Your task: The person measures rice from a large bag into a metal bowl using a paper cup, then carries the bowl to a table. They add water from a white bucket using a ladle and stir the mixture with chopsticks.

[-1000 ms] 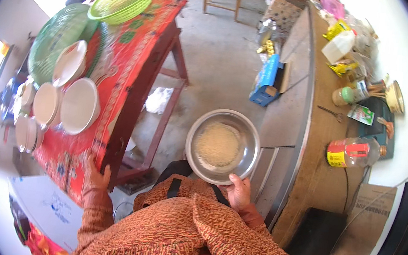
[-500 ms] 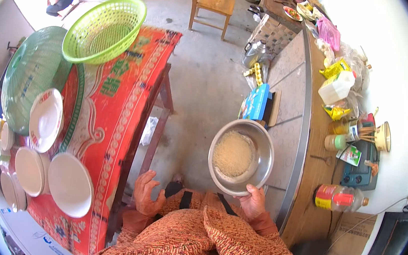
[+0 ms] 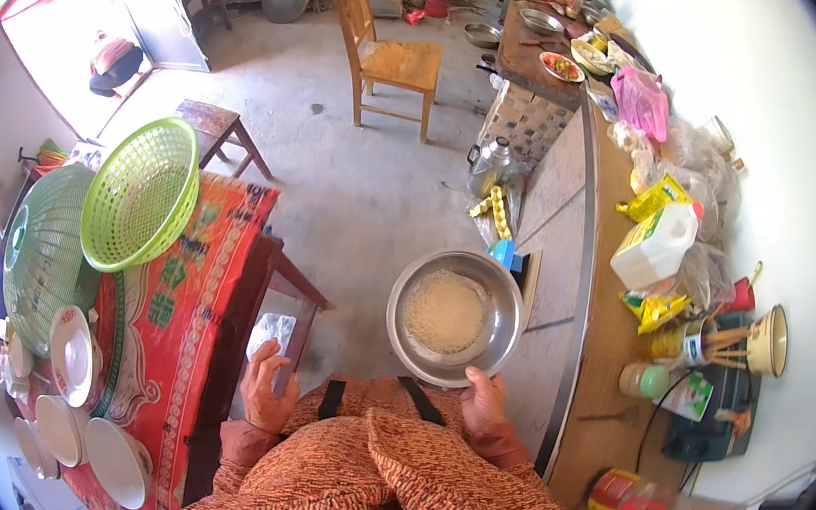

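Large green characters (image 3: 161, 309) on red tablecloth (image 3: 186, 332), left of frame; darker lettering (image 3: 258, 197) near cloth's upper right corner. Dark print on yellow packet (image 3: 658, 197), upper right. Red-and-yellow label (image 3: 612, 492) on bottle (image 3: 638, 501), lower right, blurred. Print on green-and-white sachet (image 3: 689, 396), right, too small to read. Red marks on white bowl (image 3: 72, 355), lower left, unclear.

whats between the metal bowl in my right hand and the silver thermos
In the head view, a blue box shows just beyond the rim of the metal bowl, then a lumpy yellow bundle nearer the silver thermos.
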